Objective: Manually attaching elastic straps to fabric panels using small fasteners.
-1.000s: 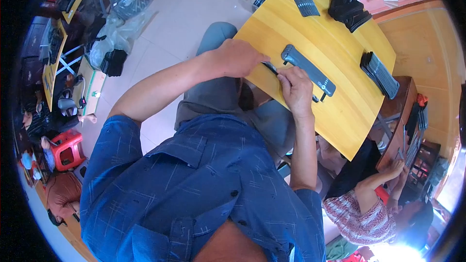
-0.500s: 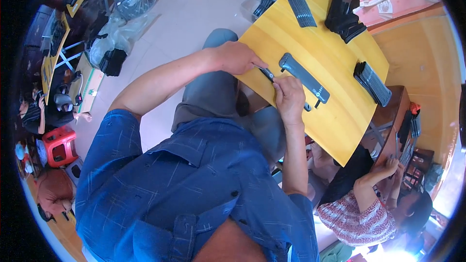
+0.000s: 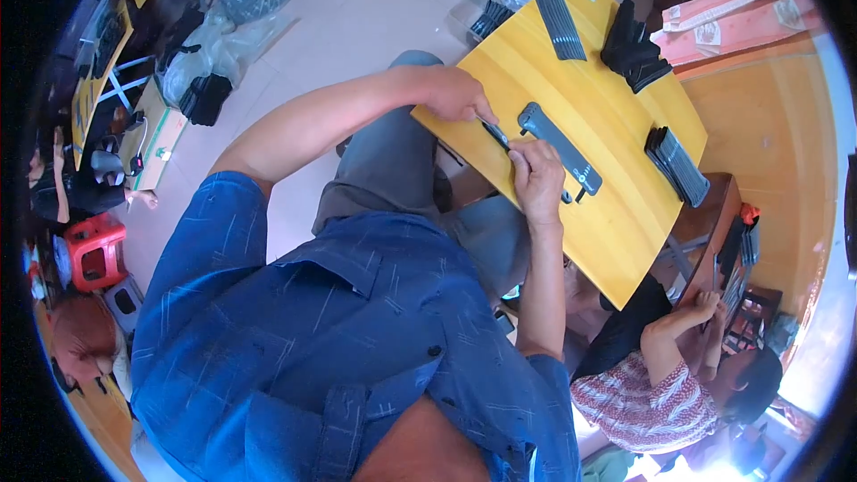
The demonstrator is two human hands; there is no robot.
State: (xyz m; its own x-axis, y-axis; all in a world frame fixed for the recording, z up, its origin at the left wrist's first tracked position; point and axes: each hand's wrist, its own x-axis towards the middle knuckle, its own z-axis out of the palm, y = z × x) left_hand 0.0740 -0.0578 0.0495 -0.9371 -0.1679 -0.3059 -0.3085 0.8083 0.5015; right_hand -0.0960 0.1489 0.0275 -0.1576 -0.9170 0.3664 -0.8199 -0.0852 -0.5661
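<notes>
lying between left hand and right hand: a dark strip.

White glare flares at your lower right, beside the co-worker, washing out detail there; your yellow table is brightly, softly lit, the far left looks dim and soft, and straight edges bend toward black corners.

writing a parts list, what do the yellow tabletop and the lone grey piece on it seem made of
Yellow tabletop: likely wood or laminate, slightly glossy, with grain-like bands. Lone grey piece: probably satin plastic, from its rounded, moulded look.
</notes>
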